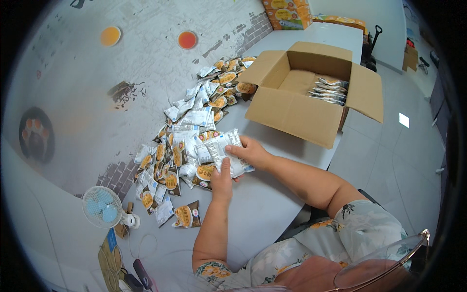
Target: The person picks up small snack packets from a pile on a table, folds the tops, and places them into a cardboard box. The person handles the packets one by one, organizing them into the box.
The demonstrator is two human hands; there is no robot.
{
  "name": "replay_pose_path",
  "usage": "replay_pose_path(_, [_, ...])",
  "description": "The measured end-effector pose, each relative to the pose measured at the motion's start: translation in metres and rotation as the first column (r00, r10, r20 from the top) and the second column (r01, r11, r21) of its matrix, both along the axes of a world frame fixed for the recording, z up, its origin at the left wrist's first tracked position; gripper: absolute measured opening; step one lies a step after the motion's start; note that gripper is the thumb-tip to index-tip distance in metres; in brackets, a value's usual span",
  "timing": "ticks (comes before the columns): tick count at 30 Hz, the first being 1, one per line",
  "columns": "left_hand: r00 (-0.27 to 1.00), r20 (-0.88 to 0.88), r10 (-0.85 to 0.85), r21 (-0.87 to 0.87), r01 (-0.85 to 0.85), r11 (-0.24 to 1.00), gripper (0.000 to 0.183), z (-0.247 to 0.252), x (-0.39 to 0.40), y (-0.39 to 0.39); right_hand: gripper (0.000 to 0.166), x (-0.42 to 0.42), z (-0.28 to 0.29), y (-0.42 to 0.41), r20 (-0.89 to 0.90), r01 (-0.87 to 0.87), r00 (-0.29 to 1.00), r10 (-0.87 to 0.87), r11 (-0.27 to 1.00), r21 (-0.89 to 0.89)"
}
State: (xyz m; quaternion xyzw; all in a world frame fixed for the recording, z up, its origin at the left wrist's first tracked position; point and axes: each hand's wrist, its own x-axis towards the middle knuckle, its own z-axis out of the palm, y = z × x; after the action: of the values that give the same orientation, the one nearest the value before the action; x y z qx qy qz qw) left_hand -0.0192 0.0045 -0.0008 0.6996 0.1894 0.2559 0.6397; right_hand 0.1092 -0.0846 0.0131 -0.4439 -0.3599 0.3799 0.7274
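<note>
Between my two hands is a small stack of sealed pouches, its silver-white printed back facing up. My left hand grips the near lower end with the thumb on top. From the right side, my right hand pinches the stack, thumb also on top. How many pouches are in it I cannot tell. Just beyond lies a long heap of similar pouches, some showing brown and orange fronts, others white backs. To the right stands an open cardboard box with several pouches lined up against its right inner side.
A small white desk fan with blue blades stands left on the white table. Near it lie a cable and a dark handheld device. Orange printed cartons are stacked at the far end. A printed wall borders the heap.
</note>
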Motion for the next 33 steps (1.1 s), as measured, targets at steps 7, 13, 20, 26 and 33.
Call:
replay_pose_path(7, [0.997, 0.004, 0.072, 0.056, -0.072, 0.996, 0.045, 0.0, -0.002, -0.006, 0.03, -0.003, -0.005, 0.008, -0.232, -0.167, 0.954, 0.192, 0.978, 0.122])
replay_pose_path(13, [0.979, 0.188, 0.083, 0.185, -0.118, 0.976, 0.046, -0.017, -0.003, 0.002, 0.031, -0.016, 0.006, 0.006, -0.222, -0.136, 0.96, 0.169, 0.978, 0.157])
replay_pose_path(20, [0.986, 0.167, -0.015, 0.078, 0.002, 0.997, 0.053, -0.015, -0.006, 0.009, 0.041, -0.008, 0.017, -0.008, -0.048, -0.102, 0.994, 0.1, 0.994, -0.048])
replay_pose_path(26, [0.998, 0.05, -0.049, 0.035, 0.047, 0.998, 0.043, -0.023, -0.002, 0.01, 0.041, 0.054, 0.084, -0.037, 0.301, 0.288, 0.92, -0.252, 0.954, -0.083])
replay_pose_path(33, [0.96, -0.254, -0.114, 0.274, 0.185, 0.944, 0.033, -0.017, 0.002, -0.006, 0.035, 0.172, 0.126, -0.074, 0.598, 0.617, 0.707, -0.377, 0.743, -0.26])
